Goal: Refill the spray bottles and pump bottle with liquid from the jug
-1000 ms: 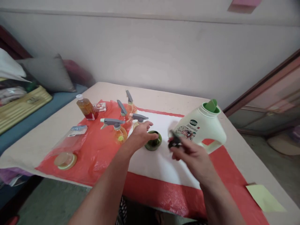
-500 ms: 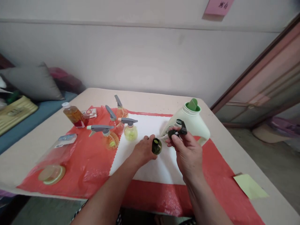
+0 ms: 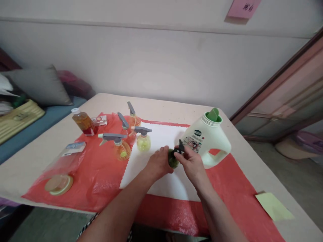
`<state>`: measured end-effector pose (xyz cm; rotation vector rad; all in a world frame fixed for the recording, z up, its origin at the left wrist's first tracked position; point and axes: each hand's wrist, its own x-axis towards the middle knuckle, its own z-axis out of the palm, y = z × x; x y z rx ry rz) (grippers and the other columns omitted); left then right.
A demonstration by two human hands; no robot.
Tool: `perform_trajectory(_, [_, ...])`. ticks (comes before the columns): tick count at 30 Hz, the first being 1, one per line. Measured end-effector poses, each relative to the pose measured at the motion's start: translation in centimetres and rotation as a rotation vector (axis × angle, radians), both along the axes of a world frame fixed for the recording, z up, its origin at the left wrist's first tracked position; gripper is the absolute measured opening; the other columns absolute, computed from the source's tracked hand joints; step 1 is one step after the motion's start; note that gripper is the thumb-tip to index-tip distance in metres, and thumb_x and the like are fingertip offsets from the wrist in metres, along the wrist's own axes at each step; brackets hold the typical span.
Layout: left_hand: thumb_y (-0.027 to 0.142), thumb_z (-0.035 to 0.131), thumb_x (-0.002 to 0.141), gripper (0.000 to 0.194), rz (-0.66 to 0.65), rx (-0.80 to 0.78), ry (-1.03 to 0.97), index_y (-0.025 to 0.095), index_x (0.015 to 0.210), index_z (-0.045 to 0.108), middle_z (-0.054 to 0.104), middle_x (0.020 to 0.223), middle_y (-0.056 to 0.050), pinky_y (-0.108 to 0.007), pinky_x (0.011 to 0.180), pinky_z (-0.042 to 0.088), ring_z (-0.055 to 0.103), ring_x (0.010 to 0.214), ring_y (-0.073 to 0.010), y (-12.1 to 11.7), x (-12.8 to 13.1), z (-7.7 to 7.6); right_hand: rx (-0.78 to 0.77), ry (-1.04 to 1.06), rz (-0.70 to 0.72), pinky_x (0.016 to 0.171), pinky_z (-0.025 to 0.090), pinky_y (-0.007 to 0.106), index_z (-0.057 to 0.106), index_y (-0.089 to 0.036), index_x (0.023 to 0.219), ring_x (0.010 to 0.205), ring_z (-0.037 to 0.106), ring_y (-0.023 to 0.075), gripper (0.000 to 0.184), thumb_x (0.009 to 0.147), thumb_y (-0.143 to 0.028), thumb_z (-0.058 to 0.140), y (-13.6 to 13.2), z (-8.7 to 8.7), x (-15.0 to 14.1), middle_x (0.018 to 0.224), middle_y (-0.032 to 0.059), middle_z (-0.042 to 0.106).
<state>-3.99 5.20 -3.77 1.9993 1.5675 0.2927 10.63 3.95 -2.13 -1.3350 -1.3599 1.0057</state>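
My left hand (image 3: 159, 162) is wrapped round a small dark green spray bottle (image 3: 173, 160) above the white sheet (image 3: 161, 185). At the bottle's mouth, my right hand (image 3: 191, 162) grips the black spray head (image 3: 179, 148) between thumb and fingers. The head sits at the neck; whether it is threaded on is hidden. Left of my hands stands a round spray bottle with yellow liquid (image 3: 143, 143). Close behind my right hand is a pale green jug (image 3: 205, 137) with a green scoop or lid piece (image 3: 213, 114) in its mouth.
More grey-topped spray bottles, one orange-tinted (image 3: 122, 150), stand on the red plastic sheet (image 3: 101, 168). A brown liquid bottle (image 3: 84, 122), a clear packet (image 3: 73, 149) and a round lidded tub (image 3: 59, 185) lie left. A yellow note (image 3: 274, 206) sits at the right edge.
My left hand picked up the green bottle from the white sheet and tilted it. My right hand brought the spray head over, its tube entered the bottle, and the head now meets the neck.
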Motion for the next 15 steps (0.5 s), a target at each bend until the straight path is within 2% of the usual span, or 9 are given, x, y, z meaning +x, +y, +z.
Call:
perform_trajectory(3, [0.026,0.074,0.058,0.064,0.000,0.002,-0.025,0.019,0.115,0.046,0.061,0.116,-0.012,-0.040,0.087,0.051,0.063,0.106,-0.0317,0.2,0.2,0.3,-0.005,-0.069,0.007,0.077,0.048,0.041,0.072,-0.023,0.093,0.078,0.059,0.0219,0.030,0.071,-0.044,0.072,1.0,-1.2,0.6,0.084,0.0033,0.069])
perform_trajectory(5, [0.029,0.075,0.058,0.064,0.005,0.003,-0.045,0.019,0.114,0.046,0.059,0.116,-0.011,-0.039,0.086,0.052,0.063,0.103,-0.0305,0.2,0.4,0.7,-0.009,-0.057,0.020,0.082,0.049,0.042,0.071,-0.023,0.098,0.084,0.061,0.0233,0.034,0.073,-0.046,0.071,1.1,-1.1,1.1,0.090,0.0044,0.071])
perform_trajectory(9, [0.034,0.074,0.060,0.064,0.044,0.054,-0.153,0.021,0.115,0.043,0.056,0.116,-0.010,-0.039,0.085,0.053,0.061,0.100,-0.0276,-0.5,0.9,2.0,-0.015,0.082,0.070,0.097,0.047,0.044,0.069,-0.026,0.108,0.105,0.062,0.0239,0.035,0.077,-0.041,0.073,0.5,0.8,1.9,0.109,0.0040,0.071])
perform_trajectory(11, [0.033,0.075,0.060,0.065,0.048,0.104,-0.246,0.022,0.116,0.044,0.054,0.116,-0.009,-0.040,0.088,0.053,0.059,0.104,-0.0278,-1.1,1.2,2.8,0.004,0.197,0.082,0.101,0.046,0.043,0.068,-0.026,0.107,0.110,0.062,0.0235,0.033,0.078,-0.038,0.075,0.0,1.9,2.1,0.112,0.0031,0.070])
perform_trajectory(15, [0.031,0.075,0.060,0.069,0.025,0.196,-0.379,0.026,0.121,0.043,0.052,0.118,-0.008,-0.040,0.090,0.053,0.056,0.109,-0.0274,-2.6,1.6,3.8,0.073,0.247,-0.060,0.098,0.049,0.044,0.066,-0.025,0.101,0.105,0.064,0.0244,0.041,0.068,-0.037,0.086,-1.0,3.4,1.8,0.105,0.0034,0.071])
